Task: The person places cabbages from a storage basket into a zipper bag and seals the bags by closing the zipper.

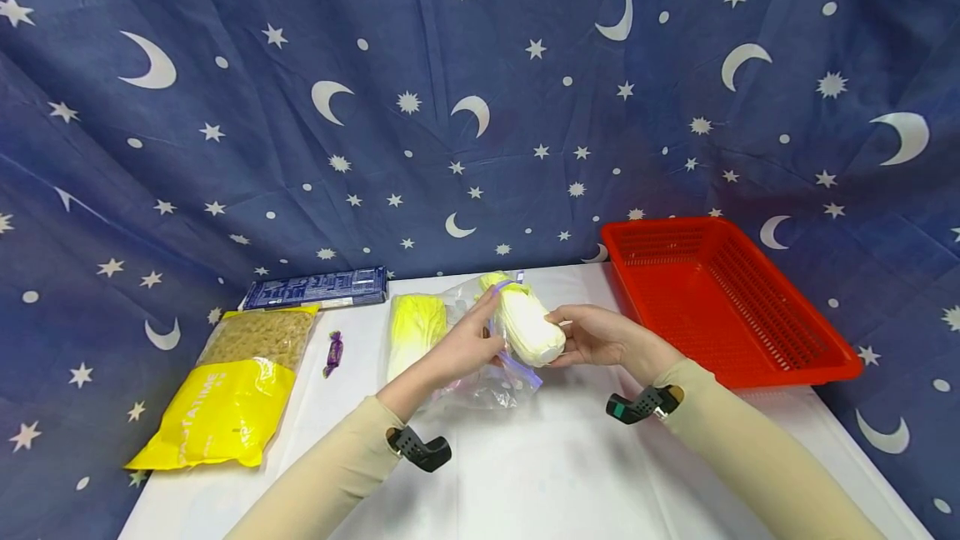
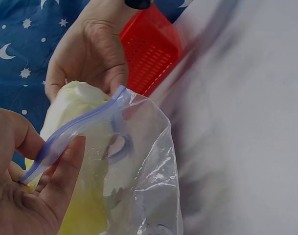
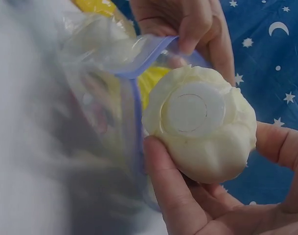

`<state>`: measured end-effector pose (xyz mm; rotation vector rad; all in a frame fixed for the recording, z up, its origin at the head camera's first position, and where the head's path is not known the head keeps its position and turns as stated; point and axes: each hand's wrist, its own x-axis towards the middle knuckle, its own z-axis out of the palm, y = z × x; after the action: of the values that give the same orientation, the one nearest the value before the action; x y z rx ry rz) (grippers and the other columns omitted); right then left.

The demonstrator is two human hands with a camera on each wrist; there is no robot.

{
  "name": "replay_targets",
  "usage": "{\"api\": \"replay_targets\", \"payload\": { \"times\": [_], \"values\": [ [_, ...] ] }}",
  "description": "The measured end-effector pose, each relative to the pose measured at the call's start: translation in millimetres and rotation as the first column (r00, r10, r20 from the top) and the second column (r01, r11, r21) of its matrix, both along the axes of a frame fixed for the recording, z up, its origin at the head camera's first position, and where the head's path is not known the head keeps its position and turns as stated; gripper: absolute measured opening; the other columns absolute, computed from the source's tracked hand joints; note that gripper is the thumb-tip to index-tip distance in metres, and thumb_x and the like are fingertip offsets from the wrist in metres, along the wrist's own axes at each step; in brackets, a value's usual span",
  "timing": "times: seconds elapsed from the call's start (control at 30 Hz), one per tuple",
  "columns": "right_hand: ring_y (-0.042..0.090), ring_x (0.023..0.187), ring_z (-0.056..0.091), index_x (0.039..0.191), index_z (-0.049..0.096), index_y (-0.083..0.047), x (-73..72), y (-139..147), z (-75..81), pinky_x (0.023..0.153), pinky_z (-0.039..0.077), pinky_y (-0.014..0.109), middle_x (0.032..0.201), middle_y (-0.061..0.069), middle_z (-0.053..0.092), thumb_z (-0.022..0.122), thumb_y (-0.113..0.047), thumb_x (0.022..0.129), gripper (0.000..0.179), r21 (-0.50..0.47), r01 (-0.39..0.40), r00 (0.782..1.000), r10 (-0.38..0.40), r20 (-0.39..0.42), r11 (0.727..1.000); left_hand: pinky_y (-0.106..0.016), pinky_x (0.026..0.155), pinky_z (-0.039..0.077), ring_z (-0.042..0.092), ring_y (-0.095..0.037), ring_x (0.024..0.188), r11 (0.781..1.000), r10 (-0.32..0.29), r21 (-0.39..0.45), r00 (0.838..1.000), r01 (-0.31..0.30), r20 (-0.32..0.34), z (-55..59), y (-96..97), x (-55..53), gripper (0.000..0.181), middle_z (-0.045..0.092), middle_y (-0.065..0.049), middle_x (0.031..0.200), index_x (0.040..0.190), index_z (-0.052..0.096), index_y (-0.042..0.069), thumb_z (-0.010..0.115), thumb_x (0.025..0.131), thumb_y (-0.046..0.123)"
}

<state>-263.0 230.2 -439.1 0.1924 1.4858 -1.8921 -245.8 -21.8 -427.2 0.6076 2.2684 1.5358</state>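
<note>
My right hand (image 1: 596,336) grips a napa cabbage (image 1: 531,325) by its white base, thumb and fingers spread round it. The cabbage's yellow leafy end lies at the mouth of a clear zip bag (image 1: 480,390) with a purple zip strip. With my left hand (image 1: 468,344) I pinch the bag's edge by that strip, as the left wrist view shows. A second napa cabbage (image 1: 417,327) lies left of my left hand, under or within the clear plastic. In the right wrist view the cut round base (image 3: 193,110) of the held cabbage faces the camera.
A red plastic basket (image 1: 750,377) stands at the right. At the left lie a yellow pasta bag (image 1: 232,411), a purple wrapped candy (image 1: 333,354) and a dark blue flat package (image 1: 318,288). A blue curtain with stars and moons (image 1: 480,182) hangs behind the white table (image 1: 525,473).
</note>
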Motion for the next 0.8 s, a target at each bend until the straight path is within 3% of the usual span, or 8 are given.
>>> {"api": "replay_targets", "payload": {
  "times": [0.3, 0.57, 0.8],
  "values": [
    [0.03, 0.1, 0.068, 0.133, 0.042, 0.002, -1.7, -9.7, -0.9, 0.097, 0.051, 0.054, 0.118, 0.021, 0.058, 0.053, -0.02, 0.102, 0.04, -0.108, 0.048, 0.996, -0.04, 0.077, 0.993, -0.031, 0.073, 0.061, 0.06, -0.019, 0.073, 1.0, 0.001, 0.014, 1.0, -0.001, -0.007, -2.6, 1.3, -0.5, 0.081, 0.001, -0.007, 0.172, 0.164, 0.021, 0.011, 0.056, 0.091, 0.001],
    [0.032, 0.098, 0.069, 0.14, 0.041, 0.008, -0.2, -22.3, -7.9, 0.094, 0.052, 0.056, 0.128, 0.027, 0.053, 0.059, -0.017, 0.1, 0.051, 0.005, 0.112, 0.994, -0.112, -0.014, 0.994, -0.032, 0.075, 0.061, 0.061, -0.018, 0.077, 0.998, 0.053, 0.04, 0.998, -0.054, 0.023, 2.5, 4.1, -4.0, 0.084, 0.004, -0.005, 0.172, 0.162, 0.017, 0.001, 0.058, 0.089, 0.003],
    [0.032, 0.108, 0.064, 0.144, 0.035, 0.009, 4.7, -28.9, -17.1, 0.101, 0.05, 0.05, 0.134, 0.029, 0.046, 0.057, -0.02, 0.102, 0.055, -0.095, 0.104, 0.995, -0.103, 0.019, 0.99, -0.03, 0.076, 0.061, 0.062, -0.019, 0.08, 0.995, 0.06, 0.073, 0.997, -0.063, 0.043, -6.0, 2.0, 0.2, 0.084, 0.002, -0.003, 0.172, 0.163, 0.015, 0.004, 0.057, 0.091, 0.002]
  ]
}}
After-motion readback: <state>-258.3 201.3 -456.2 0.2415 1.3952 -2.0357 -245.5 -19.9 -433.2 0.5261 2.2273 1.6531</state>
